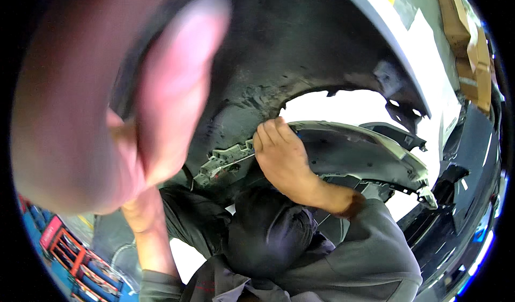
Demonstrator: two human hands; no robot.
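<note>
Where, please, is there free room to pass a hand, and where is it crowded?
A hand might pass through the white opening between the large dark panel and the curved dark part; depth unclear. Bare floor shows upper right, between the panel's pale edge and the cardboard. Crowded: around the right hand; the left hand blocks the left side.

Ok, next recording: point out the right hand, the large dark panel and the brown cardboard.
Right hand [284,159]: head view, on the back of the hand.
Large dark panel [295,39]: head view, on its broad curved surface.
Brown cardboard [455,23]: head view, on its upper part.
</note>
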